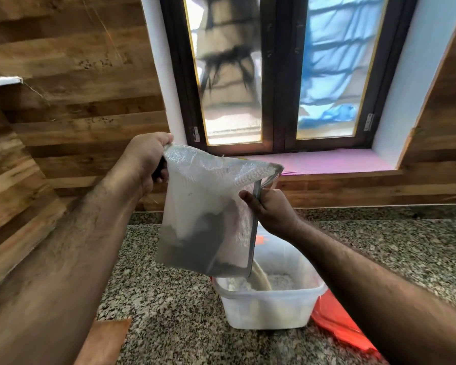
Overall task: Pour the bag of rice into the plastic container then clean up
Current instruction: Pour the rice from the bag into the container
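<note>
Two bare hands hold one woven white bag (208,206) upended above the granite counter (156,299). Left hand (148,156): clenched on the bag's raised corner. Right hand (271,209): clamped on its side seam. Rice (261,279) streams from the low corner into the translucent plastic container (269,309), directly beneath on the counter, partly filled. Red sheet (337,322): under the container's right side. Window (279,75) behind.
</note>
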